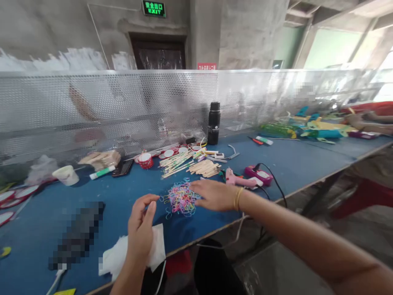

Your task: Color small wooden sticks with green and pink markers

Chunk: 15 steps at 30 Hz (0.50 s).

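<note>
A loose heap of small colourful rubber bands (181,199) lies on the blue table near its front edge. My left hand (143,225) is at the left of the heap, thumb and fingers apart, with no object seen in it; a few bands lie by its fingertips. From the right, my right hand (211,194) reaches over the heap's edge with fingers stretched out. White tissue (157,246) lies beneath my left wrist. Behind the heap are wooden sticks (205,168) and thin printed sticks (176,162) in a pile.
A pink glue gun (239,179) and a purple device (259,175) with a black cable sit to the right. A black bottle (214,123) stands by the perforated metal screen (123,110). Leftward are a white cup (66,176) and a blurred dark object (78,233).
</note>
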Motion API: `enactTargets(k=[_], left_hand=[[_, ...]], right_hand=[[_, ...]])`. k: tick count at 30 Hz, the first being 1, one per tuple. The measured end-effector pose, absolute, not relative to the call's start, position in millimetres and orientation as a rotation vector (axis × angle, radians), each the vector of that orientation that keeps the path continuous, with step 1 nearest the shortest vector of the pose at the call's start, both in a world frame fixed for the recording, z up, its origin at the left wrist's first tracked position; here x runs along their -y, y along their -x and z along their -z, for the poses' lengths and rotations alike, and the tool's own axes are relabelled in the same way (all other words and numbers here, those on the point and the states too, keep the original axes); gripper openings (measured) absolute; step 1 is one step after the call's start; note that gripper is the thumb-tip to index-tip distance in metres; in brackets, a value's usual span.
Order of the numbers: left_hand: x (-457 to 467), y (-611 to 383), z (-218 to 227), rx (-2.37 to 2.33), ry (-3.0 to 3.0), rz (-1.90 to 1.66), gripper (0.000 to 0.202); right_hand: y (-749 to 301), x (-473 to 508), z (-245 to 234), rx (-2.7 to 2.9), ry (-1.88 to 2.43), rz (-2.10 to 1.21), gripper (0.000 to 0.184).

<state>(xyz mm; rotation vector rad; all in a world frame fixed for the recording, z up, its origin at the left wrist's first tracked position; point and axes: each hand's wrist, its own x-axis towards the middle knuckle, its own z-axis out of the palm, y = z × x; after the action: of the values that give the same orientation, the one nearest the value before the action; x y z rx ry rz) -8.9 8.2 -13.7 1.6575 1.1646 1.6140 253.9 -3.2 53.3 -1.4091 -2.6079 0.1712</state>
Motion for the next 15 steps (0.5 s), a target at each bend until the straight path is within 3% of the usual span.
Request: enactTargets(k=[5, 10, 15], left_hand=[[-9, 7, 12, -1.229, -1.672, -1.634, 0.033], [-5, 6, 12, -1.256, -1.714, -1.667, 0.031], [-4, 4, 11, -1.305, -1.770, -1.697, 0.030]], right_hand=[[-221, 53, 6, 2.225, 1.572, -0.214, 0.078], [-189, 42, 15, 1.942, 1.793, -0.434, 0.101], [-162, 31, 5, 1.964, 1.694, -0.615, 0.101]])
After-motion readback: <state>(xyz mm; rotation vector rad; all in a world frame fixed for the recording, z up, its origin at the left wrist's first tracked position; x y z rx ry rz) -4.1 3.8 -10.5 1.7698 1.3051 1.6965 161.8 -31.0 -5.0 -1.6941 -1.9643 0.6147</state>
